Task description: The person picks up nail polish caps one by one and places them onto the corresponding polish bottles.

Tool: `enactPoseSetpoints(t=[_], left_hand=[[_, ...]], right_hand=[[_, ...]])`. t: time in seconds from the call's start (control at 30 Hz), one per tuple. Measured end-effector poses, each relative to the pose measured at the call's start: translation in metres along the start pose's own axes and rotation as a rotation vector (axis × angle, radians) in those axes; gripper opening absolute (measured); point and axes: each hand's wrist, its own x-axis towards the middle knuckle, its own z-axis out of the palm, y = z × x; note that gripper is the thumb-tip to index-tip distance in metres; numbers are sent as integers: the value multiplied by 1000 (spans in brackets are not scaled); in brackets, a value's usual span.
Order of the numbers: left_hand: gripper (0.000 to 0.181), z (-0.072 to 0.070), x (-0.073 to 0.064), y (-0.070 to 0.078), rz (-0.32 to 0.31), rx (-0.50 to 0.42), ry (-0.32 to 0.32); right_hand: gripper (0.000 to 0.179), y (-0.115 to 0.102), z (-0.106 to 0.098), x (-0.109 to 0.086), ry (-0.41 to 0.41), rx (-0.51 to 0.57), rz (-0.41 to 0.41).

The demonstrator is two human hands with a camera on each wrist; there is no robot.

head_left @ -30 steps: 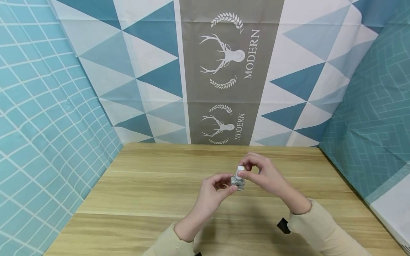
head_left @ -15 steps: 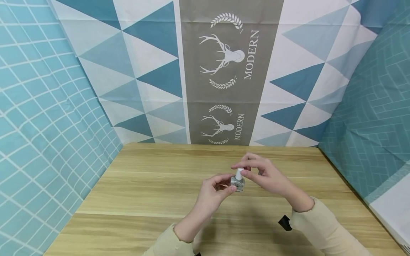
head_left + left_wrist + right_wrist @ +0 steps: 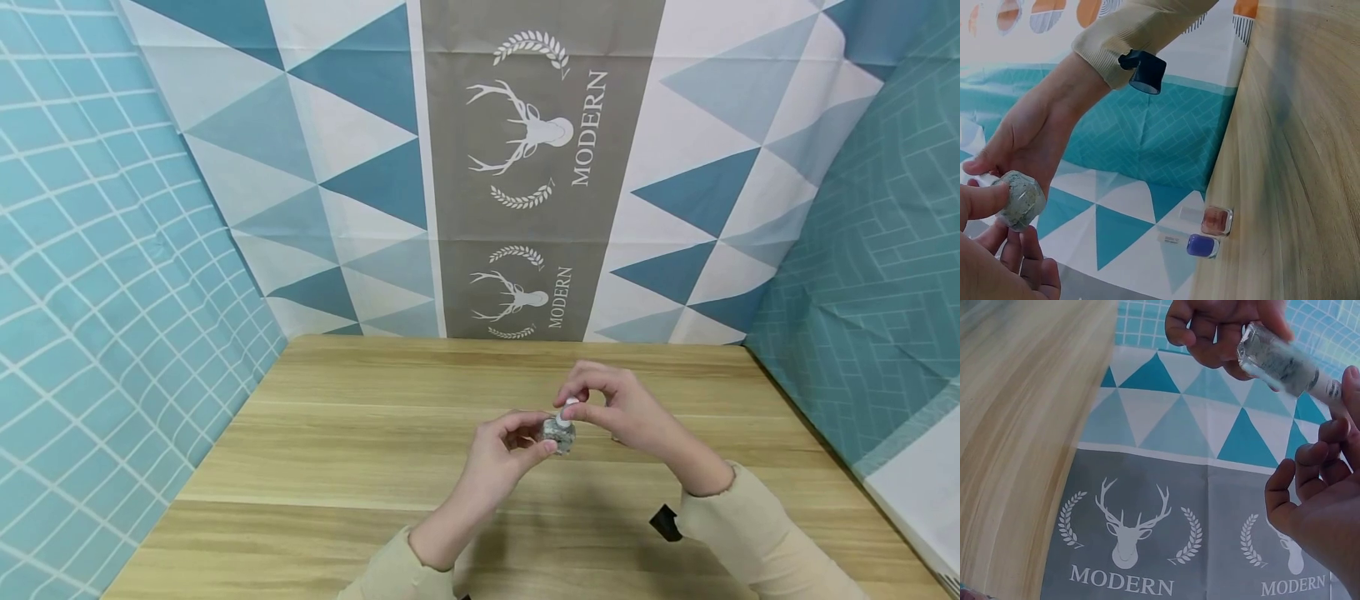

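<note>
A small clear nail polish bottle (image 3: 558, 435) with silvery glitter is held above the table between the thumb and fingers of my left hand (image 3: 498, 454). Its white cap (image 3: 567, 410) points up and to the right, pinched by the thumb and curled fingers of my right hand (image 3: 618, 408). In the right wrist view the glitter bottle (image 3: 1282, 359) lies slanted, cap and body in line. The left wrist view shows the bottle's underside, with the cap mostly hidden.
In the left wrist view, a reddish-brown nail polish bottle (image 3: 1217, 220) and a purple one (image 3: 1202, 245) are on the wooden table (image 3: 1297, 156). Patterned cloths (image 3: 360, 167) enclose the back and sides. A white object (image 3: 922, 492) is at the right edge.
My right index finger stretched out over the cap, then curled back to it. The bottle has tipped so that its cap leans further right. My left hand keeps nearly the same place.
</note>
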Motion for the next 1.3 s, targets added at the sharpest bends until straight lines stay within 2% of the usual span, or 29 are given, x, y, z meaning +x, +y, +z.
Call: enactPoseSetpoints(t=[0.13, 0.27, 0.4, 0.57, 0.7, 0.87, 1.07, 1.23, 1.3], left_hand=[[28, 1, 0, -1, -2, -1, 0], [28, 0, -1, 2, -7, -22, 6], [26, 0, -1, 5, -18, -46, 12], [27, 0, -1, 7, -11, -55, -17], [29, 1, -2, 8, -11, -46, -32], [29, 2, -2, 7, 2, -34, -29], [28, 3, -2, 6, 28, -24, -10], [27, 3, -2, 7, 19, -34, 2], [27, 3, -2, 7, 18, -34, 6]], right_hand=[[15, 0, 1, 0, 16, -14, 8], [21, 2, 0, -1, -8, 20, 31], [26, 4, -3, -1, -69, 120, 42], [27, 7, -5, -1, -158, 228, 36], [23, 9, -4, 0, -191, 309, 24], [20, 12, -2, -1, -174, 366, 15], [18, 13, 1, -2, -127, 327, 9], [17, 13, 2, -3, -75, 302, -1], [16, 13, 3, -3, -53, 289, 19]])
